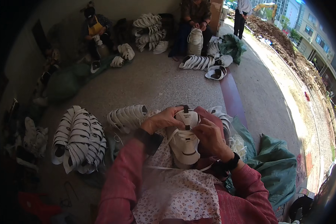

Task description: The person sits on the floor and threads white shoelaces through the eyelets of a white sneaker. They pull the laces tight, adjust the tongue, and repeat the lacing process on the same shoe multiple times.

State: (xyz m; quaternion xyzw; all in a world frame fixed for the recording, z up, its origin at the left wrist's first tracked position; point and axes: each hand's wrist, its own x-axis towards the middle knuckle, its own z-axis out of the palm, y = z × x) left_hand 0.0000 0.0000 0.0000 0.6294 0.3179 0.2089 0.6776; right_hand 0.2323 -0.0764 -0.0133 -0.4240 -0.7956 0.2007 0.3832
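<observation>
A white shoe upper [184, 151] rests on my lap, over a floral apron [175, 194], with its tongue [187, 118] raised. Along the tongue's middle sit a black tab and a small dark loop. My left hand [163, 120] grips the tongue's left edge between thumb and fingers. At the loop on the other side, my right hand [211, 137] pinches the white shoelace [171, 136]; its fingertips partly hide the lace end. Loose lace trails from both sides of the upper across the apron.
Nested white uppers [80, 140] stand to my left, with another row [127, 116] ahead. Green sacks [274, 164] lie on my right. Across the floor, two seated people [97, 31] handle uppers beside more stacks [149, 31]. Someone stands outside near a dirt mound [272, 31].
</observation>
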